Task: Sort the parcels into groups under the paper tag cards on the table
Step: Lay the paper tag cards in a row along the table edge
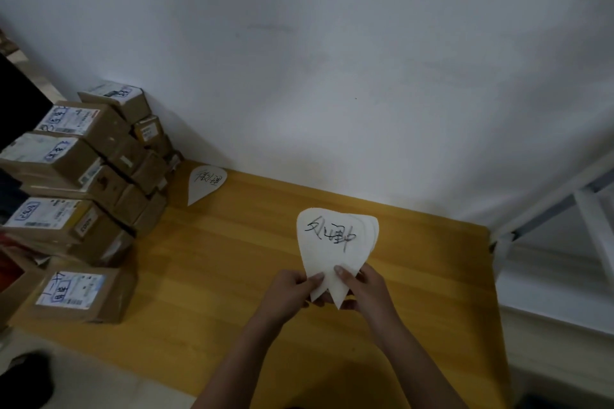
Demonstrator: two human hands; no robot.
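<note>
Both my hands hold a small stack of white leaf-shaped paper tag cards (pixel 335 239) above the middle of the wooden table (pixel 212 262); black handwriting shows on the top card. My left hand (pixel 292 289) pinches the cards' lower left tip and my right hand (pixel 365 289) pinches the lower right. Another written tag card (pixel 205 183) lies flat at the table's back edge by the wall. Brown cardboard parcels (pixel 83 169) with white labels are stacked at the table's left end. A single parcel (pixel 79 295) sits apart near the front left corner.
A white wall (pixel 332 76) runs along the back of the table. A white metal frame (pixel 564 202) stands off the right end. A dark shape (pixel 20 100) rises behind the parcel stack at the far left.
</note>
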